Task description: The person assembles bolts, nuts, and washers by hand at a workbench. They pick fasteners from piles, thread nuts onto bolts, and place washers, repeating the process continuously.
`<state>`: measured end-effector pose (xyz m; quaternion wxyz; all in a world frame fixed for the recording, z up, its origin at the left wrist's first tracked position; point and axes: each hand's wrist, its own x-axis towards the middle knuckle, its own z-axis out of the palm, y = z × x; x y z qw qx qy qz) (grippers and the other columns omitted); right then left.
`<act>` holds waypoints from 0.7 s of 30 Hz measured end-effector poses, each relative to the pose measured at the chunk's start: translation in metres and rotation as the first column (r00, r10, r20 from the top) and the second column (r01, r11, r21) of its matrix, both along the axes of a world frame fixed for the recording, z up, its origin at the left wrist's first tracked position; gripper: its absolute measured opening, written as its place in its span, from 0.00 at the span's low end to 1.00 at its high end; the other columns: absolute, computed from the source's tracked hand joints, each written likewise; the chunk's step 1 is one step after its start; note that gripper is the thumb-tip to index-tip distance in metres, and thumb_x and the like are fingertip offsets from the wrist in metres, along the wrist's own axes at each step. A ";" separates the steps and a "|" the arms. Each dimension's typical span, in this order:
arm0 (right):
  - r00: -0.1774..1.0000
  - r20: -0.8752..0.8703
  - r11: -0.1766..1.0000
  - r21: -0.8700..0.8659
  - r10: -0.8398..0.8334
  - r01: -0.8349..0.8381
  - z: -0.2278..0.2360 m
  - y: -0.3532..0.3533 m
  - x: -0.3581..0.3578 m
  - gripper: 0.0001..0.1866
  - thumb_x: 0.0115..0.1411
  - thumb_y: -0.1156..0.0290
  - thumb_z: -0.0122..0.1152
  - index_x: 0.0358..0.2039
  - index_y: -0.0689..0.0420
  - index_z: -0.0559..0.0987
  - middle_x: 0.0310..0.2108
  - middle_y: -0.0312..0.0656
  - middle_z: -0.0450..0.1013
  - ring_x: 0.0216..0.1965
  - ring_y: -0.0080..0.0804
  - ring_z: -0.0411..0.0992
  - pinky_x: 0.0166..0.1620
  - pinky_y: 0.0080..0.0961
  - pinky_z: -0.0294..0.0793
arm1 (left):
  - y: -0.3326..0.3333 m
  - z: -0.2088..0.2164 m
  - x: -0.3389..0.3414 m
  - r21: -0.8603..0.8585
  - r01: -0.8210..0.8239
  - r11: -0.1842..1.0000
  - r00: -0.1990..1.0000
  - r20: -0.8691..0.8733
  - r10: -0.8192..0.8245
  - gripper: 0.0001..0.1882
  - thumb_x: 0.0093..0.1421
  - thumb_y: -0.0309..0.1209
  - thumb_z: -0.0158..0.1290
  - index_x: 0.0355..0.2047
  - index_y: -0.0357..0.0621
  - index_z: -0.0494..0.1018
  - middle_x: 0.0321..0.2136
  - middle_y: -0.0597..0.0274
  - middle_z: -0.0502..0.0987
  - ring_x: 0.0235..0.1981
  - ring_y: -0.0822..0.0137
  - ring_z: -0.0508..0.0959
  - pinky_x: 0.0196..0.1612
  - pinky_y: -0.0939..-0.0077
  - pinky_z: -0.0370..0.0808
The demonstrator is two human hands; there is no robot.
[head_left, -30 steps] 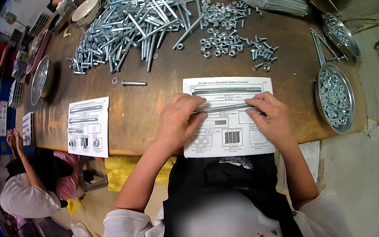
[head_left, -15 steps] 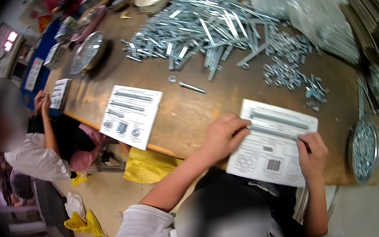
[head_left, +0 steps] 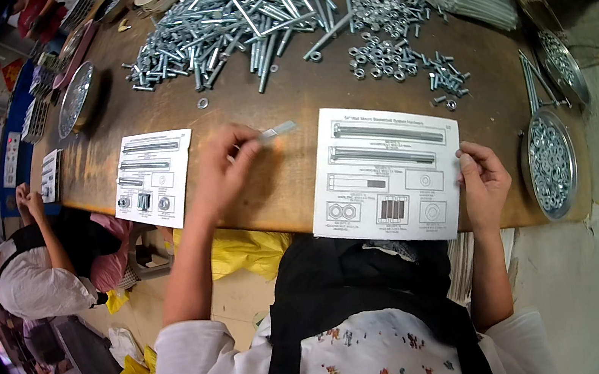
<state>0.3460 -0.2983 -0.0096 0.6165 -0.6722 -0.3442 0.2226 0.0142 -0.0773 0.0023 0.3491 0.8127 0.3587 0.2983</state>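
My left hand (head_left: 229, 166) is over the table, its thumb and fingers pinching a shiny bolt (head_left: 278, 130) that points right and is slightly blurred. To its right, a white printed card (head_left: 368, 237) overhangs the table's near edge. Two long grey bolts (head_left: 388, 133) lie across the card's upper part, above printed outlines of smaller hardware. My right hand (head_left: 484, 180) grips the card's right edge between thumb and fingers. Beyond my left hand, a single nut (head_left: 203, 102) lies on the wooden table.
A big heap of bolts (head_left: 238, 23) covers the far middle, with nuts (head_left: 382, 57) and short screws (head_left: 446, 76) to its right. A metal bowl of washers (head_left: 550, 163) stands at the right edge. Left, a co-worker (head_left: 46, 261) sits near another loaded card (head_left: 153, 181).
My left hand has left the card and moved left, taking up the bolt that lay loose on the table. My right hand still grips the card's edge. The view has shifted.
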 end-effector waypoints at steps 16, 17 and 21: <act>0.610 0.684 0.913 -0.242 0.400 -0.327 0.003 0.030 -0.065 0.08 0.50 0.75 0.69 0.33 0.51 0.84 0.30 0.34 0.75 0.27 0.33 0.77 0.29 0.27 0.75 | -0.072 -0.016 0.048 0.118 0.270 0.956 0.958 -0.130 -0.254 0.16 0.53 0.28 0.65 0.42 0.40 0.78 0.35 0.55 0.78 0.37 0.54 0.79 0.38 0.65 0.76; 0.624 0.681 0.917 -0.201 0.384 -0.344 0.000 0.030 -0.062 0.10 0.50 0.74 0.70 0.35 0.51 0.84 0.31 0.34 0.76 0.28 0.34 0.77 0.30 0.27 0.76 | -0.072 -0.011 0.049 0.146 0.282 0.948 0.958 -0.096 -0.270 0.17 0.52 0.29 0.65 0.43 0.41 0.78 0.35 0.53 0.78 0.37 0.53 0.79 0.38 0.65 0.76; 0.853 0.383 0.933 -0.213 0.353 -0.290 0.030 0.047 -0.028 0.14 0.53 0.75 0.68 0.42 0.58 0.82 0.34 0.43 0.78 0.26 0.30 0.75 0.31 0.27 0.76 | -0.045 0.000 0.052 -0.129 0.190 0.973 0.982 0.041 -0.186 0.14 0.58 0.30 0.62 0.44 0.40 0.79 0.33 0.59 0.78 0.33 0.70 0.76 0.36 0.75 0.73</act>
